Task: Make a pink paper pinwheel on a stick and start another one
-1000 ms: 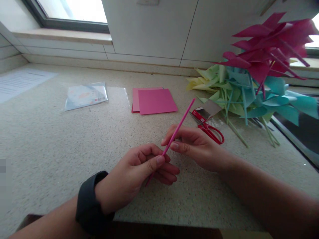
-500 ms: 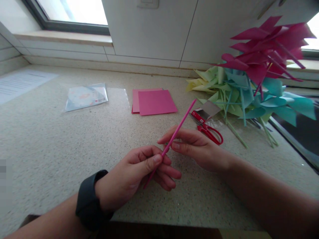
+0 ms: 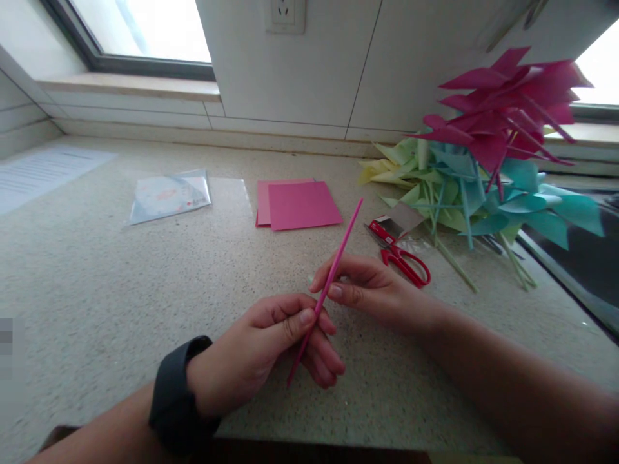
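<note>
Pink stick (image 3: 333, 267) held tilted above the tabletop (image 3: 120, 283), tip up and away. Left hand (image 3: 261, 351) pinches its lower part between thumb and fingers; right hand (image 3: 372, 290) pinches it just above, thumb against forefinger.

Risk (judgement): stick is thin; opposed twisting or bending between two such close pinches could kink or snap it, or it could slip through.

Surface: speckled stone tabletop. On it: pink paper sheets (image 3: 300, 204), red scissors (image 3: 403, 261), plastic sleeve (image 3: 169, 195), heap of paper pinwheels (image 3: 483, 161). Window (image 3: 145, 29) and wall socket (image 3: 285, 13) behind.
</note>
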Available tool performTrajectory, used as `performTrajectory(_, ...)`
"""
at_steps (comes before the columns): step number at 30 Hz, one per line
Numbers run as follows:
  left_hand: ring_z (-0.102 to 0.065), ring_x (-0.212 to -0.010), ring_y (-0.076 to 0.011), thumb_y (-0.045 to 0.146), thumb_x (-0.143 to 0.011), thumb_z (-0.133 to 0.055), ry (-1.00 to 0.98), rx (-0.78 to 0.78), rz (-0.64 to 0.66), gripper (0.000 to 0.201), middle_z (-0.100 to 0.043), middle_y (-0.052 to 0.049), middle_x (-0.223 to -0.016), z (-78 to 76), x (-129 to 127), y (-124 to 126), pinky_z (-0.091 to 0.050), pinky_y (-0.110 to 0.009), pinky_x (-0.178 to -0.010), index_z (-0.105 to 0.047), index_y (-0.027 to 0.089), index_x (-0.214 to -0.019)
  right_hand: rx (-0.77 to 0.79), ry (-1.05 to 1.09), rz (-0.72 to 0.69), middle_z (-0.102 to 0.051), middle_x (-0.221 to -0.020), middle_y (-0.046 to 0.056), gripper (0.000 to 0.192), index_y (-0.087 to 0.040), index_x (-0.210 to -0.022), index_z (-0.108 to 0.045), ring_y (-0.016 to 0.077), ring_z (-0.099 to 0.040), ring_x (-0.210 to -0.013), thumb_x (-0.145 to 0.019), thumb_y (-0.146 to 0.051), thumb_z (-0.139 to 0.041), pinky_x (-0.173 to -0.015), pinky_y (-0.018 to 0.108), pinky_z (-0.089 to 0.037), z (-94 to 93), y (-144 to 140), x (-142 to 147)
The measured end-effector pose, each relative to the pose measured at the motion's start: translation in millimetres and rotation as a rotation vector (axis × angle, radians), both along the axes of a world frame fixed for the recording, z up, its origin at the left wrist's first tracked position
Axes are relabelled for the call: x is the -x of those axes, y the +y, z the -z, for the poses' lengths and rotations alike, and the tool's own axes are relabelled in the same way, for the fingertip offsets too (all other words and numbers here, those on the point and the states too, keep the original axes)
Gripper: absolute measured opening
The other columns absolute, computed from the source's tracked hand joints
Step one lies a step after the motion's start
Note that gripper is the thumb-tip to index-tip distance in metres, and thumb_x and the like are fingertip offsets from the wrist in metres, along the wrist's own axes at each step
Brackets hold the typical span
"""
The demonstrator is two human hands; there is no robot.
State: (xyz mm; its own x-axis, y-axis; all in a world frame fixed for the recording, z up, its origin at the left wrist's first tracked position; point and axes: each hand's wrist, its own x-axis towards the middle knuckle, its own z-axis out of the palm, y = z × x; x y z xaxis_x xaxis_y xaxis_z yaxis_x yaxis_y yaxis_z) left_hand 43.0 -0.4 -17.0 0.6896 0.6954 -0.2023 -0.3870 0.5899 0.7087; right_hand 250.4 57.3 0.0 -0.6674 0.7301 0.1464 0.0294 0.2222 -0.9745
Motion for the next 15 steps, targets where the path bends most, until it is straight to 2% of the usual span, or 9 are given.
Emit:
performTrajectory(3, -0.074, -0.085, -0.0167, 0.033, -0.100, -0.058, 0.105, -0.077, -0.049, 0.023, -0.079, -0.007, -0.093, -1.1, -0.6, -1.3, -0.056, -0.028, -0.081, -0.074, 0.018, -0.099, -0.035, -0.012, -0.005, -0.067, -0.090, 0.000, 0.016, -0.021, -0.099, -0.072, 0.0135, -0.060, -0.085, -0.097, -0.034, -0.063, -0.080, 0.028, -0.047, -0.3, 1.1, -0.6)
performTrajectory(6, -0.067, -0.099, -0.0172, 0.035, -0.098, -0.060, 0.335, -0.330, -0.161, 0.021, -0.074, -0.004, -0.104, -2.4, -0.2, -3.2, -0.050, -0.029, -0.092, -0.077, 0.024, -0.107, -0.025, -0.029, -0.005, -0.066, -0.087, 0.001, 0.018, -0.020, -0.098, -0.072, 0.0132, -0.061, -0.081, -0.097, -0.036, -0.063, -0.077, 0.028, -0.048, -2.2, 1.0, -2.7)
performTrajectory(9, -0.061, -0.097, -0.0173, 0.037, -0.098, -0.059, 0.511, -0.550, -0.227, 0.022, -0.070, -0.002, -0.100, -3.7, -0.4, -5.4, -0.047, -0.029, -0.090, -0.077, 0.027, -0.107, 0.006, -0.031, -0.004, -0.065, -0.085, 0.001, 0.020, -0.019, -0.097, -0.071, 0.0131, -0.061, -0.079, -0.095, -0.038, -0.065, -0.077, 0.028, -0.048, -3.9, -0.1, -3.9)
performTrajectory(11, -0.060, -0.089, -0.0172, 0.039, -0.098, -0.058, 0.558, -0.558, -0.247, 0.023, -0.068, -0.002, -0.092, -3.7, -1.8, -6.6, -0.048, -0.030, -0.083, -0.075, 0.025, -0.103, 0.002, -0.050, 0.000, -0.066, -0.087, 0.001, 0.020, -0.020, -0.098, -0.071, 0.0141, -0.061, -0.083, -0.095, -0.039, -0.066, -0.079, 0.029, -0.049, -4.2, -0.7, -3.3)
performTrajectory(13, -0.060, -0.083, -0.0169, 0.040, -0.092, -0.065, 0.549, -0.491, -0.313, 0.021, -0.068, -0.001, -0.088, -2.7, -3.9, -7.3, -0.048, -0.029, -0.077, -0.072, 0.024, -0.104, -0.019, -0.074, 0.016, -0.068, -0.090, 0.002, 0.022, -0.020, -0.098, -0.072, 0.0157, -0.062, -0.087, -0.094, -0.041, -0.066, -0.080, 0.031, -0.049, -3.6, -1.0, -1.9)
performTrajectory(15, -0.059, -0.078, -0.0158, 0.039, -0.084, -0.075, 0.541, -0.438, -0.368, 0.022, -0.067, -0.001, -0.083, -1.0, -5.5, -7.5, -0.047, -0.027, -0.070, -0.070, 0.022, -0.097, -0.037, -0.098, 0.034, -0.068, -0.090, 0.003, 0.024, -0.020, -0.097, -0.072, 0.0164, -0.062, -0.087, -0.094, -0.042, -0.065, -0.080, 0.031, -0.049, -2.5, -1.3, -0.3)
